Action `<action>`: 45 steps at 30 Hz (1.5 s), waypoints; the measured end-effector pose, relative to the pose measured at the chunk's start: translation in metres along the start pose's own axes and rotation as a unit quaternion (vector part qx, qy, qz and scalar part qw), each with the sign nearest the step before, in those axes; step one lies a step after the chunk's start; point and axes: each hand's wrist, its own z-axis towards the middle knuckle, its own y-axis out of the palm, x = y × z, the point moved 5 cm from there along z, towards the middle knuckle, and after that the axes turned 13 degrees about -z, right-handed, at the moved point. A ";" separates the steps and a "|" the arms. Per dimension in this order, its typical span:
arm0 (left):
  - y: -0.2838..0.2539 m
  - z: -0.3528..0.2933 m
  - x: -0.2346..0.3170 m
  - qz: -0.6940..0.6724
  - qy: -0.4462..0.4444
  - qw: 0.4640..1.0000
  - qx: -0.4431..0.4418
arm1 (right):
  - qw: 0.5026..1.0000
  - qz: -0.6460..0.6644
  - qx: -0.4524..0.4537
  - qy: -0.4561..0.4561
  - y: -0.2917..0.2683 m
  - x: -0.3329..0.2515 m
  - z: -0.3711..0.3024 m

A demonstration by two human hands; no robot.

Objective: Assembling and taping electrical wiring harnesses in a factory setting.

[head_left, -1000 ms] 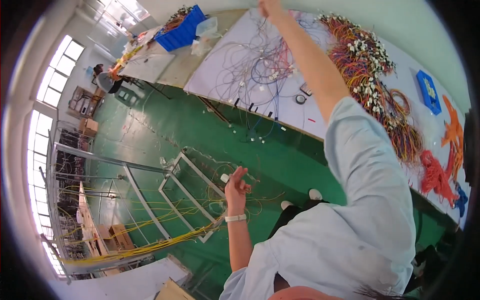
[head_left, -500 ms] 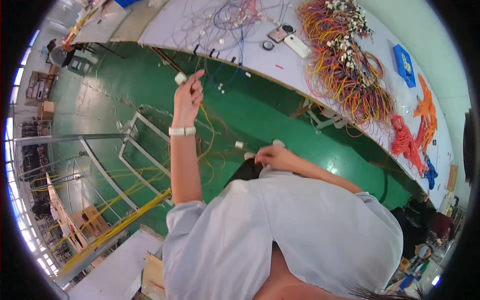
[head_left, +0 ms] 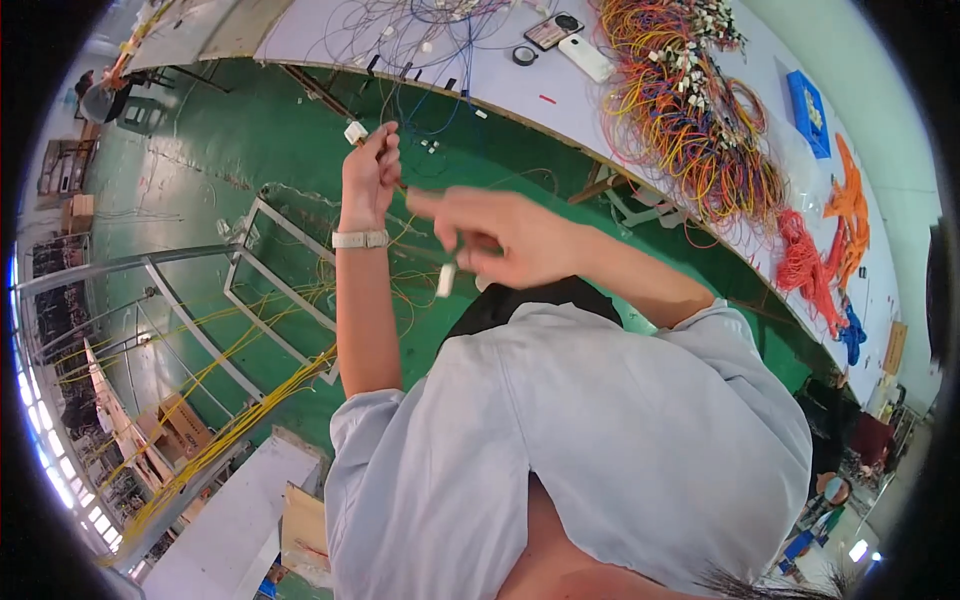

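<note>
My left hand (head_left: pixel 369 182), with a pale watch band at its wrist, is closed around thin wires. A white plastic connector (head_left: pixel 356 132) sticks out above its thumb side. Yellow wires (head_left: pixel 403 232) trail down below that hand. My right hand (head_left: pixel 505 238) is held in front of my body, slightly blurred, its index finger stretched toward the left hand and the other fingers loosely bent. I see nothing between its fingers. Just below its fingertips appears another white connector (head_left: pixel 445 280); whether the hand touches it I cannot tell.
Ahead, a white table (head_left: pixel 560 130) bears a large heap of multicoloured wires (head_left: pixel 690 150), phones (head_left: pixel 586 58), a blue tray (head_left: pixel 808 113) and orange and red cable bundles (head_left: pixel 800 265). At left stands a metal frame (head_left: pixel 200 330) draped with yellow wires. The floor (head_left: pixel 290 150) is green.
My right hand has come up from my waist and forward-left, close to my left hand. The left hand has stayed closed on the wires, shifting slightly.
</note>
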 end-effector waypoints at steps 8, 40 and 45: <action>-0.059 0.000 -0.109 0.273 -0.237 0.932 0.009 | 0.898 0.379 0.194 0.111 -0.076 0.128 0.000; 0.065 0.271 -0.134 0.155 -0.129 0.959 0.201 | 0.821 -0.356 0.157 0.417 -0.373 0.607 0.163; 0.106 0.267 -0.105 0.128 -0.097 0.978 0.131 | 0.752 -0.476 0.196 0.411 -0.388 0.501 0.146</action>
